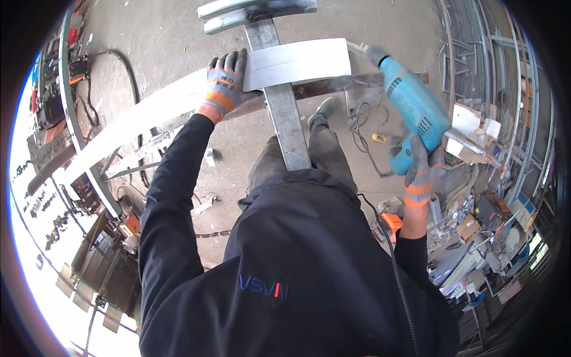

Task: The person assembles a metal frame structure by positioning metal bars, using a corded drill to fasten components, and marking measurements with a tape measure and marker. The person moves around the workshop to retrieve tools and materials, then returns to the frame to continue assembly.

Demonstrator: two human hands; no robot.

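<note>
A long white strip [303, 62] runs from the far left across a grey metal beam [286, 122] in front of me. My left hand [225, 83], in a grey and orange glove, is closed over the strip just left of the beam. My right hand [423, 166], gloved alike, is wrapped around the handle of a teal power drill [419, 104]. The drill points up and left, its chuck [377, 56] just off the strip's right end. A thin bit reaches toward that end; whether it touches I cannot tell.
Curved metal pieces [259, 13] lie across the beam's far end. A rusty bar [333, 86] crosses beneath the strip. A cable and a yellow-handled tool [380, 138] lie on the concrete floor. Metal lengths and boxes crowd the right; a metal frame [89, 149] stands left.
</note>
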